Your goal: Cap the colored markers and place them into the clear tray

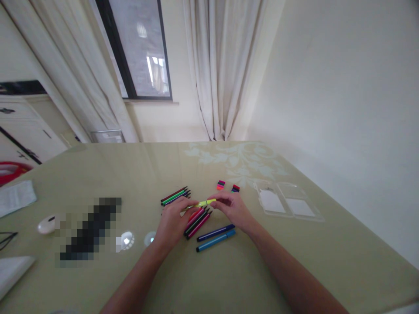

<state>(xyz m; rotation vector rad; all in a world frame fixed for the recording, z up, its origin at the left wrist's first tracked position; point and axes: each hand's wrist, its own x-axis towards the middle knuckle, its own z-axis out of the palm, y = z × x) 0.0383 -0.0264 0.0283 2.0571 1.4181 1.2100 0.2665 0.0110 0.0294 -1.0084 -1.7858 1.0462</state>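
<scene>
On the table (pixel 262 270), near its middle: left hand (pixel 173 218) and right hand (pixel 233 209) both pinch a yellow marker (pixel 204 203), one at each end, fingertips closed on it. Below, uncapped markers (pixel 196 224); nearer the wearer, two blue markers (pixel 216 241). Loose caps (pixel 221 185) beyond; open clear case (pixel 284 198) at right.

The left hand (pixel 173 219) partly hides the yellow pen (pixel 205 203), and a dark object (pixel 91 229) is pixelated

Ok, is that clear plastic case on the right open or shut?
Open: the clear plastic case lies spread on the table, its two halves side by side.
</scene>
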